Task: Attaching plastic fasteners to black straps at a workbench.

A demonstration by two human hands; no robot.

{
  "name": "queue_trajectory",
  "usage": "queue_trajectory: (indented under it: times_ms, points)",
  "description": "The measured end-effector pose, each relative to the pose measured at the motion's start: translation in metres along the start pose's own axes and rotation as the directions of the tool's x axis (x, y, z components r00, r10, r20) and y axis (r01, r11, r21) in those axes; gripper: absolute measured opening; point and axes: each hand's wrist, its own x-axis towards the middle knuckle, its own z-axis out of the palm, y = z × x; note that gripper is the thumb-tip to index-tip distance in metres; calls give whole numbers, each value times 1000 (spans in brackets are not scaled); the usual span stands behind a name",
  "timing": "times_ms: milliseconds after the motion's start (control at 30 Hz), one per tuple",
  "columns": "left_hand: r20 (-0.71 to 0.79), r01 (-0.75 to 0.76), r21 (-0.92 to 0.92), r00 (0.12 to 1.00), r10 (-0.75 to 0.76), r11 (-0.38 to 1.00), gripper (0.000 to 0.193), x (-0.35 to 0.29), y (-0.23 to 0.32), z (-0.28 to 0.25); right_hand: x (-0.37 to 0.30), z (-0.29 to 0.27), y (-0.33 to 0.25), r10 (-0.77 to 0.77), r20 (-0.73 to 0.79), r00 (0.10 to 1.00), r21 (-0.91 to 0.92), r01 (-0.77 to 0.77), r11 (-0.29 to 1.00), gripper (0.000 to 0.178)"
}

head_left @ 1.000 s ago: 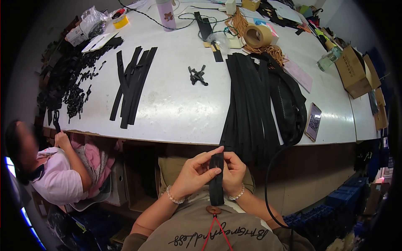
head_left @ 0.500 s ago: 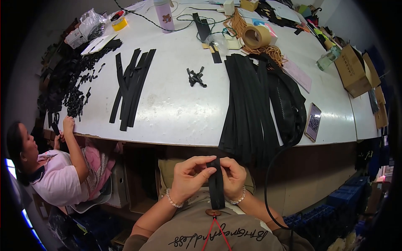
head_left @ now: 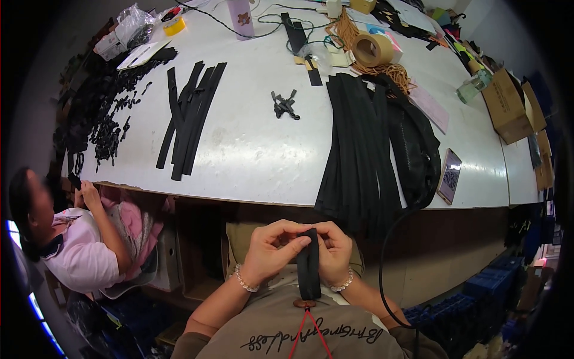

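Note:
My left hand [head_left: 272, 248] and my right hand [head_left: 332, 248] meet in front of my body. Both pinch the top end of a black zipper strip [head_left: 308, 269], whose lower part hangs down toward my shirt. The left thumb lies across its upper part; the fingertips behind it are partly hidden. Ahead on the table, a thick bundle of long black zipper strips [head_left: 357, 149] reaches over the near edge. A few more black strips [head_left: 190, 122] lie to the left. Between the two groups is a small heap of black zipper pulls [head_left: 284, 106].
A co-worker [head_left: 84, 239] sits at left beside a pile of small black parts [head_left: 107, 143]. A black bag [head_left: 414, 149], a phone [head_left: 449, 176] and a carton [head_left: 507, 106] are at right. Tape [head_left: 373, 50] and cords lie farther back. A black cable [head_left: 382, 269] runs down by my right arm.
The view has shifted slightly. The co-worker's raised hand has come down from the pile to the black piece by the table edge. My hands keep their pinch, with only slight finger movement.

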Motion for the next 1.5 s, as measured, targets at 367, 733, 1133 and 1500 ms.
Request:
queue_trajectory:
  times_ms: [367,733,1133,1500]
  points:
    - [-84,-189,314,971,226,931,22,-7,4,-9,14,-9,-37,-75,311,948,-409,204,889,17]
    - [4,-90,-6,996,90,996,16,-16,1,-8,28,-22,-39,-40,543,839,-303,240,922,15]
    - [-18,-138,-60,990,137,989,17,-17,-5,-2,24,-13,-26,-319,425,847,-246,448,860,13]
    - [-48,-104,-31,994,102,994,19,-16,-1,-4,18,-12,-36,-225,405,886,-437,404,804,6]
